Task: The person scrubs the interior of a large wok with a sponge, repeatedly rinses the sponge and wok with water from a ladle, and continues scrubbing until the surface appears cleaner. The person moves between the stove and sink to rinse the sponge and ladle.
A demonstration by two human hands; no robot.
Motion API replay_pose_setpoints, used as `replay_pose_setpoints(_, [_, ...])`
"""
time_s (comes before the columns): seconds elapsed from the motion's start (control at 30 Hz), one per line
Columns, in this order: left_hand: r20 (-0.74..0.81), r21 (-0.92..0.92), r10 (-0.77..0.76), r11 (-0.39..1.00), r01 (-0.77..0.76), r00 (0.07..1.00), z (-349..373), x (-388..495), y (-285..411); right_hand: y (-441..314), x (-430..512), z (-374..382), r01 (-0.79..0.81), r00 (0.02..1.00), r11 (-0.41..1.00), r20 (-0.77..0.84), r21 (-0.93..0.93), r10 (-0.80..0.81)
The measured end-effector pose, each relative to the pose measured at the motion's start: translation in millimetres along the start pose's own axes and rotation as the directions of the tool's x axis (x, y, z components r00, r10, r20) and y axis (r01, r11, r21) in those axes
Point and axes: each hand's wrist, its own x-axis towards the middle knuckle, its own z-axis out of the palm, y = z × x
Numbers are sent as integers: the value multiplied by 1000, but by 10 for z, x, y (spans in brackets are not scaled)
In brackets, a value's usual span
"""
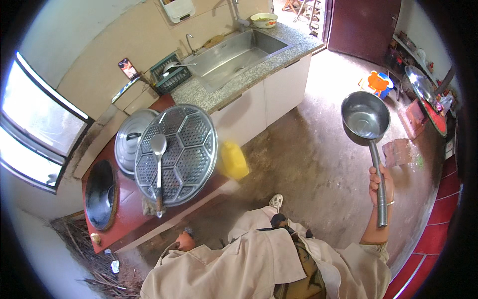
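Note:
My right hand (381, 183) is wrapped around the long tubular handle of a metal dipper (365, 116). The dipper is held out to the right over the floor, its bowl facing up toward me. Low at my left side, my left hand (184, 241) is partly hidden by the sleeve. A small bluish-grey thing (189, 232) shows at its fingers; what it is and whether it is gripped I cannot tell. Left of me, a perforated metal steamer tray (190, 160) rests on the red-tiled stove, with a spatula (158, 145) lying across it.
A pot lid (129, 136) and a wok (100, 194) are on the stove (127, 209). A yellow jug (234, 160) stands beside it. Ahead are a steel sink (224, 65), a dish rack (171, 74) and an enamel bowl (264, 20). Bricks (396, 152) lie on the floor at right.

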Motion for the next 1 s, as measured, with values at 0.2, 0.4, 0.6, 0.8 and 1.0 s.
replay_pose_setpoints(0.2, [54,-67,-19,998,22,998,46,483,564,-343,744,637,-114,991,993,76,-3,114])
replay_pose_setpoints(0.4, [79,-146,-117,981,128,990,-136,340,922,-468,1550,1305,-113,970,980,197,-161,144])
replay_pose_setpoints(0.6, [73,-213,-285,932,294,956,-43,-180,1279,-447,2524,1985,-48,941,900,282,-434,186])
replay_pose_setpoints(0.8, [247,-415,-427,765,493,870,142,-568,1901,-270,3712,2529,74,874,712,389,-698,290])
replay_pose_setpoints(1.0, [386,-434,-519,627,647,762,-74,-1088,2690,81,4662,2999,395,826,309,482,-865,294])
